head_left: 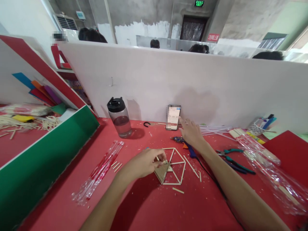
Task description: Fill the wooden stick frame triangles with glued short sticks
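Observation:
A hexagonal frame of thin wooden sticks (pixel 183 173) lies flat on the red table, with spokes meeting at its middle. One of its triangular sections is filled with sticks side by side. My left hand (pixel 146 162) is over the frame's left part, fingers bent and pinched together near the filled section; what they hold is too small to name. My right hand (pixel 192 131) reaches to the smartphone (pixel 173 118) leaning on the white partition. Its fingers are apart, with a fingertip at the phone's right edge. Below that hand lies a blue glue gun (pixel 191 150), partly covered.
A water bottle (pixel 121 118) stands at the back left. Plastic-wrapped sticks (pixel 101 171) lie left, and more stick packs (pixel 262 154) right. Green-handled pliers (pixel 231 158) rest beside my right forearm. Loose sticks (pixel 178 190) surround the frame. A green board (pixel 55 163) borders the left.

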`<action>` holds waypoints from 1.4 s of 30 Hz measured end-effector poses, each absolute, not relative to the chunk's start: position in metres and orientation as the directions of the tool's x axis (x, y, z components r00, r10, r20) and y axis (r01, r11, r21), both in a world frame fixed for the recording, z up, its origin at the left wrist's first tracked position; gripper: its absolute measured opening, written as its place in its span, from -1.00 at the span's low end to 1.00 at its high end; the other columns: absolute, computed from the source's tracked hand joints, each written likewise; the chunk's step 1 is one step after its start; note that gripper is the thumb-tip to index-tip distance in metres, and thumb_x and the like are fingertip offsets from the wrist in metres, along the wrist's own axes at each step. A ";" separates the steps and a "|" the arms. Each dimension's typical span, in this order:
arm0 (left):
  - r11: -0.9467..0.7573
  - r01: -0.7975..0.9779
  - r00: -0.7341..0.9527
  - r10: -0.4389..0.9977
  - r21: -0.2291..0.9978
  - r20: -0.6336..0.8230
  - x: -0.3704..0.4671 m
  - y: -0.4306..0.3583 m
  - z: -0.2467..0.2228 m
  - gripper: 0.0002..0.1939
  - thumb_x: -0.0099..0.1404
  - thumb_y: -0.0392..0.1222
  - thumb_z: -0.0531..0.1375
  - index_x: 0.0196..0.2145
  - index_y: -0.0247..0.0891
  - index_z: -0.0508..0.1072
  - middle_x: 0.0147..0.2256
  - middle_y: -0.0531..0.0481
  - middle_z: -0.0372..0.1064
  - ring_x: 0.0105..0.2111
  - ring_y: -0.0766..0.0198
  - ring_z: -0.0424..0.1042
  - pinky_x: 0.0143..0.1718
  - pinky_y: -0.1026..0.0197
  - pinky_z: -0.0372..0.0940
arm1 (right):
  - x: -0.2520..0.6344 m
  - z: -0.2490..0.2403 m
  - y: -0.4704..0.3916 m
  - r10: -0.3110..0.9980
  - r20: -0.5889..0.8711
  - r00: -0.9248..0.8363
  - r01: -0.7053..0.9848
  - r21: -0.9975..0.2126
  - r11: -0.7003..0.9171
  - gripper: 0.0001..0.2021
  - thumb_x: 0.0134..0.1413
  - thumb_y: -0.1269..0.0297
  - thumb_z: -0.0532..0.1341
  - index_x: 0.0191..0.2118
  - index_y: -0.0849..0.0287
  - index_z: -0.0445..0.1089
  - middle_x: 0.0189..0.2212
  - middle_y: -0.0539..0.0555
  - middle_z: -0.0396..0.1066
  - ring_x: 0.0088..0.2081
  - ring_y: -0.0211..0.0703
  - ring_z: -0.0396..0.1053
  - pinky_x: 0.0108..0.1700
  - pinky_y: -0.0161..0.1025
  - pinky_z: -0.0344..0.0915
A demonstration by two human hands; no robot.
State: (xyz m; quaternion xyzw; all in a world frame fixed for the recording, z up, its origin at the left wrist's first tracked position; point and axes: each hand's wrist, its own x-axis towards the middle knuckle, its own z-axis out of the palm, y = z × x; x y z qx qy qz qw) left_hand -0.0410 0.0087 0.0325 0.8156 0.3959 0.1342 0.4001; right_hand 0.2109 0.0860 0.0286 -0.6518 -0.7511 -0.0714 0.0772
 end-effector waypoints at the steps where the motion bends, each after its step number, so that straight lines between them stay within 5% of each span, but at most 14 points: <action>1: -0.350 0.541 0.635 0.766 0.765 -0.098 -0.040 0.009 0.031 -0.87 0.36 -0.18 0.16 -0.19 -0.18 0.49 -0.25 0.01 0.54 -0.28 0.24 0.46 -0.29 0.26 0.26 | 0.210 0.031 0.080 0.960 0.223 -0.166 0.984 -0.023 0.176 -0.45 0.34 0.31 0.07 0.39 0.23 0.06 0.21 0.40 0.26 0.14 0.23 0.25 0.13 0.13 0.18; 6: -0.298 0.512 0.569 0.820 0.806 -0.058 -0.037 0.012 0.025 -0.89 0.31 -0.16 0.23 -0.22 -0.20 0.44 -0.27 0.01 0.53 -0.30 0.24 0.47 -0.29 0.25 0.28 | 0.198 0.036 0.029 0.904 0.229 -0.361 0.890 -0.206 0.407 -0.75 0.34 0.35 0.09 0.00 0.12 0.48 -0.08 0.11 0.54 -0.06 -0.13 0.44 0.03 -0.20 0.31; 8: -0.306 0.486 0.562 0.827 0.818 -0.025 -0.036 0.011 0.025 -0.89 0.29 -0.20 0.25 -0.22 -0.20 0.42 -0.26 0.01 0.53 -0.29 0.24 0.48 -0.28 0.25 0.29 | 0.190 0.035 0.007 0.861 0.263 -0.434 0.757 -0.411 0.507 -0.83 0.28 0.35 0.17 -0.13 0.13 0.52 -0.19 0.08 0.57 -0.16 -0.15 0.47 -0.07 -0.21 0.33; 11: -0.333 0.463 0.574 0.819 0.821 0.009 -0.033 0.009 0.027 -0.89 0.30 -0.23 0.25 -0.22 -0.21 0.39 -0.26 0.01 0.53 -0.29 0.25 0.48 -0.28 0.25 0.29 | 0.179 0.032 -0.014 0.850 0.267 -0.454 0.662 -0.538 0.522 -0.89 0.25 0.32 0.23 -0.22 0.13 0.53 -0.28 0.05 0.57 -0.24 -0.18 0.48 -0.15 -0.24 0.32; 17: -0.380 0.448 0.599 0.800 0.809 0.045 -0.028 0.003 0.029 -0.88 0.35 -0.16 0.23 -0.18 -0.19 0.39 -0.23 0.00 0.54 -0.29 0.24 0.49 -0.30 0.26 0.30 | 0.176 0.029 -0.027 0.884 0.272 -0.381 0.719 -0.514 0.468 -0.89 0.25 0.35 0.21 -0.30 0.14 0.48 -0.34 0.03 0.54 -0.29 -0.18 0.45 -0.22 -0.27 0.29; 23: -0.444 0.491 0.614 0.787 0.749 0.065 -0.025 0.004 0.025 -0.81 0.33 -0.38 0.14 -0.15 -0.18 0.45 -0.19 0.00 0.55 -0.21 0.23 0.51 -0.21 0.23 0.33 | 0.189 0.024 -0.035 0.916 0.257 -0.308 0.728 -0.556 0.401 -0.84 0.26 0.34 0.16 -0.34 0.13 0.45 -0.39 0.01 0.50 -0.36 -0.20 0.42 -0.28 -0.30 0.27; 29: -0.414 0.494 0.621 0.784 0.765 0.023 -0.021 0.005 0.018 -0.90 0.34 -0.25 0.19 -0.21 -0.17 0.50 -0.22 0.03 0.56 -0.25 0.24 0.50 -0.22 0.25 0.31 | 0.192 0.003 -0.039 0.931 0.255 -0.262 0.685 -0.630 0.365 -0.81 0.30 0.24 0.18 -0.33 0.14 0.46 -0.40 0.02 0.50 -0.37 -0.19 0.40 -0.30 -0.28 0.25; 42: -0.452 0.561 0.603 0.797 0.693 0.032 -0.009 0.003 0.015 -0.78 0.35 -0.34 0.09 -0.24 -0.18 0.53 -0.28 0.00 0.53 -0.29 0.23 0.46 -0.25 0.25 0.26 | 0.194 -0.003 -0.036 0.941 0.230 -0.248 0.692 -0.638 0.338 -0.84 0.26 0.29 0.20 -0.31 0.10 0.52 -0.37 0.05 0.57 -0.35 -0.15 0.48 -0.28 -0.25 0.31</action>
